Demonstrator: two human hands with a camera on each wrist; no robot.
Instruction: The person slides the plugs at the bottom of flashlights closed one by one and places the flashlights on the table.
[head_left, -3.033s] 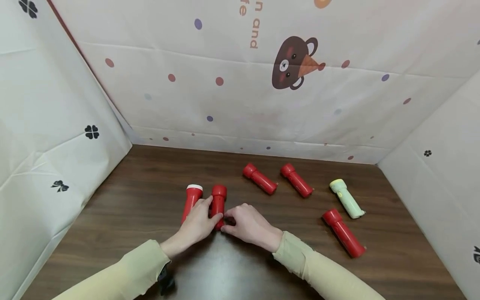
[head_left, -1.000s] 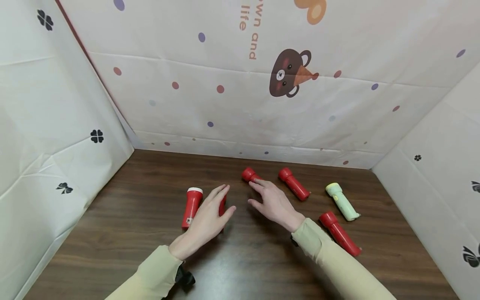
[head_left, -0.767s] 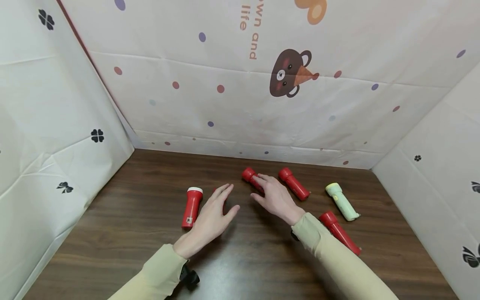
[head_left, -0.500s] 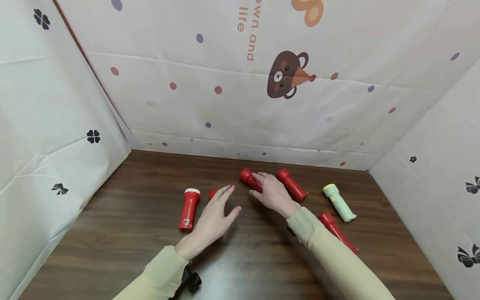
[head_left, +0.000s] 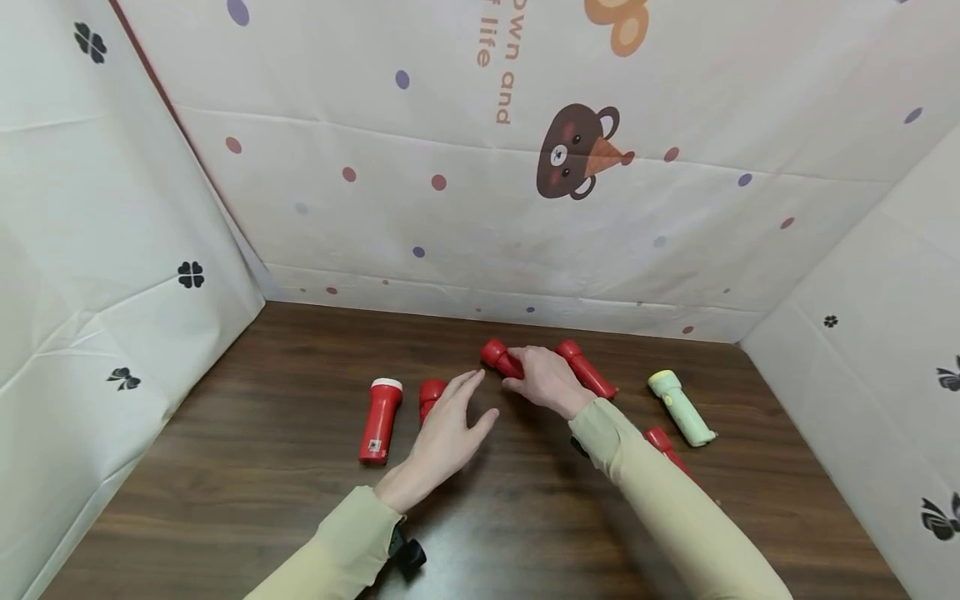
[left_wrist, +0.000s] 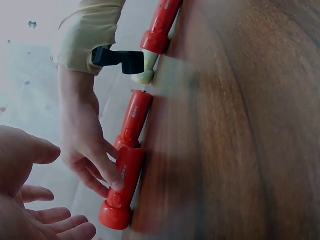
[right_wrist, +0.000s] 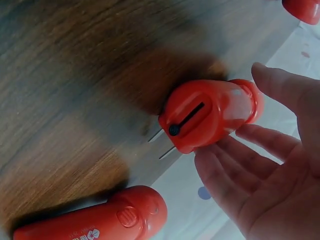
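Observation:
My left hand (head_left: 442,437) is open, fingers spread and thumb apart, over a red flashlight (head_left: 431,392) that it partly hides. Left of it lies a red flashlight with a white rim (head_left: 378,421). My right hand (head_left: 550,375) reaches over another red flashlight (head_left: 498,357), hiding its rear. In the right wrist view, fingertips lie along the side of this flashlight (right_wrist: 210,115), with the thumb apart on the other side. Two metal prongs stick out of its tail end. The left wrist view shows the right hand (left_wrist: 87,145) bent over the flashlight (left_wrist: 125,180).
Right of the right hand lies another red flashlight (head_left: 588,371). Farther right are a pale green flashlight (head_left: 682,408) and a red one (head_left: 666,447), partly behind the right sleeve. A patterned white sheet (head_left: 450,208) stands behind the brown wooden table (head_left: 247,467).
Both hands have left the second red flashlight, which they held earlier. The right hand has moved up and right to another flashlight. The left hand has lifted, spread its fingers and drifted right.

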